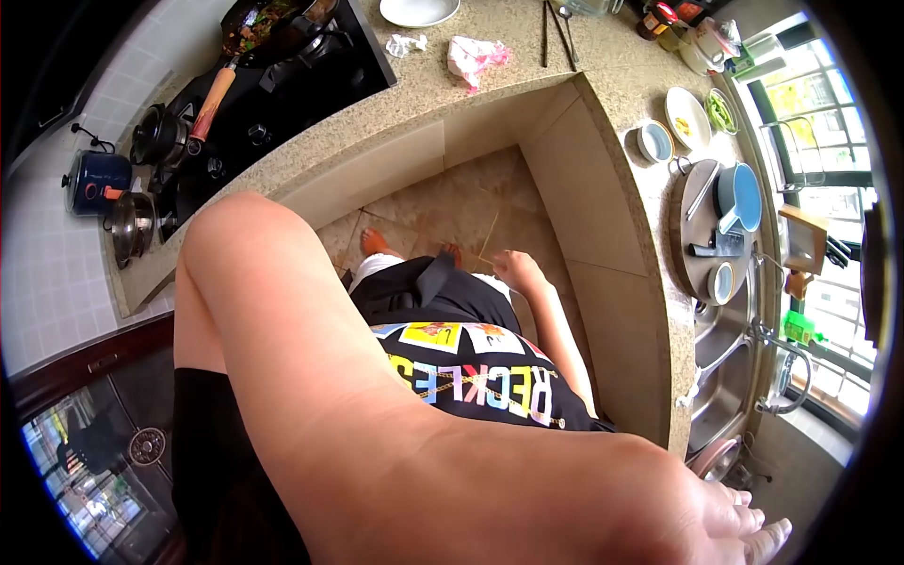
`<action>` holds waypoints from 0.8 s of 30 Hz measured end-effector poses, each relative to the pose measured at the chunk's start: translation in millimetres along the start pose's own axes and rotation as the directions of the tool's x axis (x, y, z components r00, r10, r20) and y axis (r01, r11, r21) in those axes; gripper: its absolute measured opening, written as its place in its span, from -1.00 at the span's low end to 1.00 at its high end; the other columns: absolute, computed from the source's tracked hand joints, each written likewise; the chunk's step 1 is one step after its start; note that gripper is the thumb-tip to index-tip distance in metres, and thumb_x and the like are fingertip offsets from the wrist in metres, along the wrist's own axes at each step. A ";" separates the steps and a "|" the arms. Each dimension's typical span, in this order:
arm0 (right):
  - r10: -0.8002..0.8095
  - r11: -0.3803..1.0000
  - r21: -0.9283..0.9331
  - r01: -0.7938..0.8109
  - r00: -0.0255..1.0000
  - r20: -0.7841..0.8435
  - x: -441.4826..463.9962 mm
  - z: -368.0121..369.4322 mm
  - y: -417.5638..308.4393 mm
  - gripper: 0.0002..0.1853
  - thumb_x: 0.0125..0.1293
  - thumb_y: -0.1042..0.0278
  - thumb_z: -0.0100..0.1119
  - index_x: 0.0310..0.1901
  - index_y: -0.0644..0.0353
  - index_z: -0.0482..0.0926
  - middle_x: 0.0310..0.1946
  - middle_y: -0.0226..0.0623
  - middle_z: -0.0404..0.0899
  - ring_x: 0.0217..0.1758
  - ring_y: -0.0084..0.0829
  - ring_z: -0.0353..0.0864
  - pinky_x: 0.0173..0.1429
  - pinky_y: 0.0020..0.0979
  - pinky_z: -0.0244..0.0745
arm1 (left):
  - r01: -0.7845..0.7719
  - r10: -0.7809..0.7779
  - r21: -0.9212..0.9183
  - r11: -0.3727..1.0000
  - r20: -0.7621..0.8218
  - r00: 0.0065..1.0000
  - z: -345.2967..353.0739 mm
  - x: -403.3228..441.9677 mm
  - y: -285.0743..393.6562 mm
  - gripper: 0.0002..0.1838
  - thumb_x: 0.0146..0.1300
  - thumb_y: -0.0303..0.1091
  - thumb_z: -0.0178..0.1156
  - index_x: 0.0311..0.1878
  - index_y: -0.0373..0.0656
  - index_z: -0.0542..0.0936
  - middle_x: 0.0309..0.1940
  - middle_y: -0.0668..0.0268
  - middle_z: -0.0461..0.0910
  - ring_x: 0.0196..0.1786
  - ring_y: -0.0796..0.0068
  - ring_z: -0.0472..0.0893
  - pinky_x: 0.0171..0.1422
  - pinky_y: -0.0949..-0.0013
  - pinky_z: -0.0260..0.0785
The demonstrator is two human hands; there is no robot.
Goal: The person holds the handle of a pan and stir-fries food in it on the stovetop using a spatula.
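Note:
My left arm crosses close in front of the camera, its bent elbow at the upper left. My left hand (720, 513) is at the lower right edge, with its fingers stretched out and apart; no object shows in it. Beside my right hip hangs my right hand (520, 270), small in the view, its fingers curled in. Nothing shows in that hand, and it touches no object that I can see. Between the arms is my black shirt (480, 377) with coloured lettering.
A wok (273, 33) with food sits on the black stove (320, 80). Along the stone counter (603, 42) are a white plate (419, 9), chopsticks (557, 33) and a crumpled pink bag (477, 58). At right, a round board (692, 217) bears a cleaver (720, 247) and blue pot, near the sink (720, 400).

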State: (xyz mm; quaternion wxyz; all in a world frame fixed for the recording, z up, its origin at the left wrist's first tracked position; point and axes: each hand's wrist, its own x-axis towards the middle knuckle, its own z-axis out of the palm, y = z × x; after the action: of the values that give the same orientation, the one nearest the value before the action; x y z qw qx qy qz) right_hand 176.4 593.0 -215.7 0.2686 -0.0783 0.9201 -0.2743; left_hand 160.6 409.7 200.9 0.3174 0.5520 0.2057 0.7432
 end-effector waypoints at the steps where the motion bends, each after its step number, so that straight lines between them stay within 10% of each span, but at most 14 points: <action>1: -0.024 1.000 0.003 0.024 1.000 -0.005 5.4 -0.6 1.3 -0.73 0.12 0.35 0.09 -0.15 0.21 0.63 -0.19 -0.03 0.61 -0.08 -0.04 0.58 0.02 -0.19 0.49 | 0.000 0.000 -0.008 1.000 -0.007 1.000 -2.4 -1.7 1.5 -0.26 0.33 0.20 -0.15 -0.25 -0.53 0.48 -0.18 -0.12 0.42 -0.18 0.07 0.53 -0.10 0.01 0.53; 7: -0.083 0.953 -0.262 0.149 0.965 0.249 20.5 1.3 -1.9 -0.69 0.15 0.29 0.12 -0.08 0.21 0.60 -0.14 -0.06 0.60 -0.08 -0.04 0.58 0.02 -0.20 0.49 | -0.021 0.022 0.020 1.000 -0.077 0.997 -22.7 -10.9 16.2 -0.25 0.31 0.22 -0.15 -0.27 -0.51 0.48 -0.20 -0.09 0.40 -0.20 0.10 0.51 -0.11 0.03 0.53; 24: -0.192 0.977 -0.076 0.201 0.975 0.115 64.1 5.6 -27.5 -0.73 0.18 0.29 0.07 -0.13 0.16 0.61 -0.28 -0.01 0.60 -0.15 -0.01 0.57 -0.05 -0.15 0.48 | -0.066 0.088 0.144 0.987 -0.148 0.985 -38.6 -32.0 58.0 -0.24 0.27 0.27 -0.14 -0.32 -0.47 0.46 -0.28 0.00 0.36 -0.27 0.19 0.47 -0.13 0.08 0.54</action>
State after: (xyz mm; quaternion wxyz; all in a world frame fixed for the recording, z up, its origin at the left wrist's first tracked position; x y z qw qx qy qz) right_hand 125.2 548.8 -233.5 0.2854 -0.1951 0.9032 -0.2545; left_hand 115.8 347.6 205.1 0.2324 0.5212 0.2591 0.7793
